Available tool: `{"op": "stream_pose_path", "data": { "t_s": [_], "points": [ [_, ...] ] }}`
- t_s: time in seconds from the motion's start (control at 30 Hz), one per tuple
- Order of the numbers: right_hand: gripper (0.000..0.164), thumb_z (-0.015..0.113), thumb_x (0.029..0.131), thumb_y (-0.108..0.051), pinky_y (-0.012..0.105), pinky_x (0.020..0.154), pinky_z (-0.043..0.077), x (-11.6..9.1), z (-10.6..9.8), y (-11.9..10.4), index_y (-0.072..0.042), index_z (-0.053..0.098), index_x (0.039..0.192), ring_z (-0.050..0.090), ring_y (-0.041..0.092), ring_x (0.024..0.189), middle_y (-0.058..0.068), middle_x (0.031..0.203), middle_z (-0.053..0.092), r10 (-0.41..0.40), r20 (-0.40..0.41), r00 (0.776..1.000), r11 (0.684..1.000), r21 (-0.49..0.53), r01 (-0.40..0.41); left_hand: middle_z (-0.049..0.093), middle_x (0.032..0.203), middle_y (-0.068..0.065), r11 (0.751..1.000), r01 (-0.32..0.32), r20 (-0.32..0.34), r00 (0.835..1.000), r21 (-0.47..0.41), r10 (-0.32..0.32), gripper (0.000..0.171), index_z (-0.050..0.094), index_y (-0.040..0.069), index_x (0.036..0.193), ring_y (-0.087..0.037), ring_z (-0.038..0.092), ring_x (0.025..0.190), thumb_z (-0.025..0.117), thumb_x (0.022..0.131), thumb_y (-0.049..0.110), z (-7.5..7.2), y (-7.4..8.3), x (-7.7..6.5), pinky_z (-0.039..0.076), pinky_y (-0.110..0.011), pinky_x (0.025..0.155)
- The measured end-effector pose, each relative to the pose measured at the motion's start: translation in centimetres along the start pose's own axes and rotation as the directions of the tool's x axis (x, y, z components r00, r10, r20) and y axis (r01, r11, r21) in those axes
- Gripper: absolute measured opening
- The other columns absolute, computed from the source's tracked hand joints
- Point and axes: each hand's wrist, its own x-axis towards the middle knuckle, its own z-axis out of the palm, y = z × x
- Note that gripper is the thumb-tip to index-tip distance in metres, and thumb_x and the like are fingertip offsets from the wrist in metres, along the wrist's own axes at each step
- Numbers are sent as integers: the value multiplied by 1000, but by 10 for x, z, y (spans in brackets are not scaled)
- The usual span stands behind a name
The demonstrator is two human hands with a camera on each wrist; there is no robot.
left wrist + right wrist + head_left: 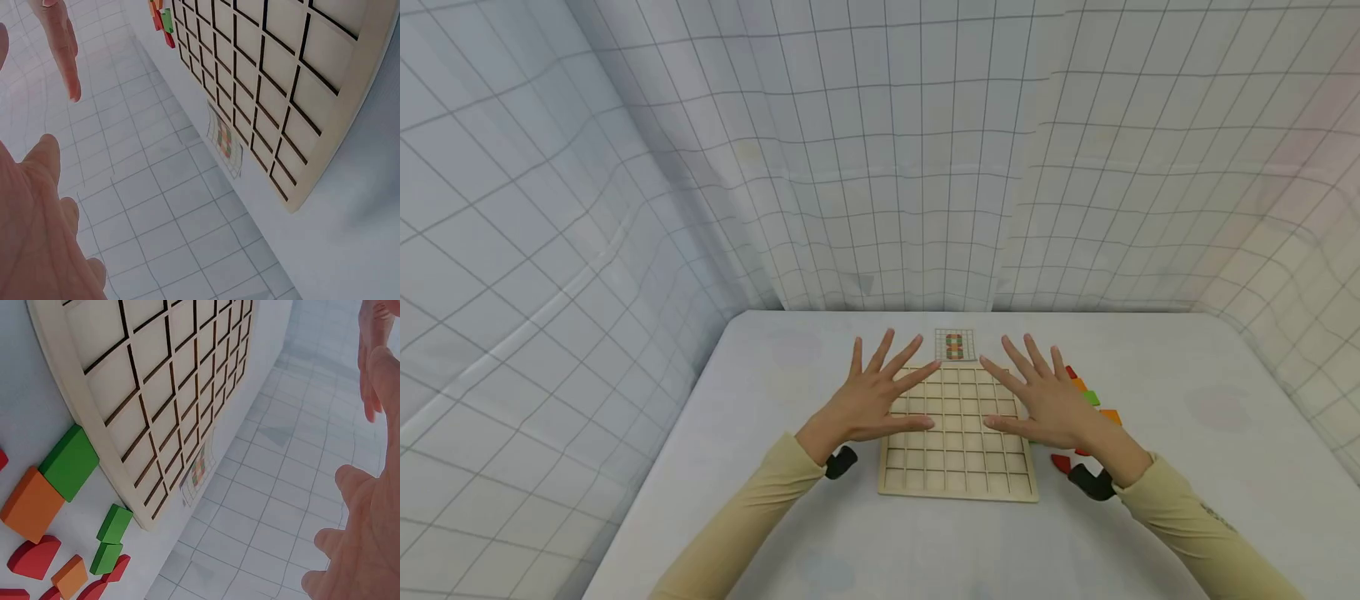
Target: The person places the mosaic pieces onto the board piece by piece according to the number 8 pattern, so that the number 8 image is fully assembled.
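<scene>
A square wooden grid board (955, 458) lies on the white table, its visible compartments bare. My left hand (871, 400) hovers over the board's left edge with fingers spread. Over the opposite edge my right hand (1051, 404) is held the same way, palm down, holding nothing. Both wrist views show the palms raised apart from the board. Behind it lies a small gridded card (955, 344) with a coloured pattern. Right of the board are loose blocks: green (70, 462), orange (32, 503) and red (34, 557), partly hidden by my right hand in the head view.
White table (760, 383) surface extends on both sides of the board. White gridded curtains (895, 167) stand behind and at the sides. Dark camera mounts sit under the left wrist (841, 462) and right wrist (1092, 483).
</scene>
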Motion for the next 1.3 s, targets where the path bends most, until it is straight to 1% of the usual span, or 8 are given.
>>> {"op": "stream_pose_path", "data": {
  "t_s": [0.23, 0.47, 0.57, 0.63, 0.7, 0.87, 1.03, 1.3],
  "points": [
    [82, 50, 88, -65, 62, 107, 2, 0, 6, 7, -22, 24, 153, -1, 38, 142, 16, 156, 10, -7, -39, 999, 999, 34, 8, -1, 159, 1, 1000, 1, 9, 1000, 25, -2, 80, 10, 40, 152, -28, -16, 141, 26, 84, 80, 8, 4, 1, -6, -65, 104],
    [71, 62, 91, -43, 59, 101, 30, -3, 15, 30, -9, 36, 147, 24, 42, 136, 21, 151, 24, 53, -47, 997, 958, 284, -38, 2, 158, -5, 977, 114, 91, 991, -182, -99, 91, 6, 31, 154, -29, -1, 143, 43, 83, 75, 34, 6, -18, 0, -61, 107],
    [65, 64, 92, -35, 54, 92, 42, -5, 17, 38, -5, 41, 144, 54, 35, 113, 23, 148, 29, 91, -43, 995, 947, 314, -73, 9, 157, -11, 953, 175, 105, 983, -248, -153, 94, 8, 25, 154, -33, 9, 142, 49, 84, 71, 48, 4, -30, 5, -61, 107],
    [61, 65, 92, -31, 51, 86, 46, -7, 19, 43, -3, 44, 141, 61, 30, 98, 23, 145, 33, 123, -46, 991, 944, 313, -102, 12, 156, -13, 934, 205, 111, 977, -291, -180, 94, 10, 22, 155, -34, 12, 141, 52, 84, 69, 56, 4, -37, 6, -60, 108],
    [55, 65, 91, -27, 51, 85, 47, -8, 21, 49, -1, 48, 137, 61, 29, 94, 23, 140, 39, 158, -57, 986, 941, 313, -133, 13, 156, -14, 918, 226, 125, 973, -328, -194, 95, 12, 21, 154, -34, 13, 141, 53, 83, 68, 62, 4, -43, 6, -58, 109],
    [44, 64, 92, -23, 57, 92, 40, -5, 31, 65, 2, 56, 128, 47, 40, 115, 22, 127, 51, 274, -54, 960, 910, 338, -241, 11, 156, -15, 890, 235, 152, 970, -389, -190, 97, 12, 18, 154, -34, 9, 142, 55, 83, 67, 75, 8, -53, 4, -55, 110],
    [34, 63, 92, -14, 55, 86, 44, 5, 42, 80, 8, 61, 118, 52, 41, 103, 26, 114, 57, 314, -68, 947, 911, 302, -281, 6, 157, -13, 873, 213, 128, 976, -438, -174, 98, 19, 16, 153, -32, 3, 142, 62, 80, 65, 83, 8, -59, -1, -54, 110],
    [31, 64, 91, -17, 51, 75, 46, 20, 52, 94, 11, 66, 104, 54, 38, 86, 24, 93, 59, 370, -94, 924, 910, 238, -340, 3, 158, -12, 907, 162, 103, 986, -389, -131, 110, 21, 16, 153, -30, -1, 143, 72, 69, 66, 92, 5, -64, -2, -52, 110]
  ]
}}
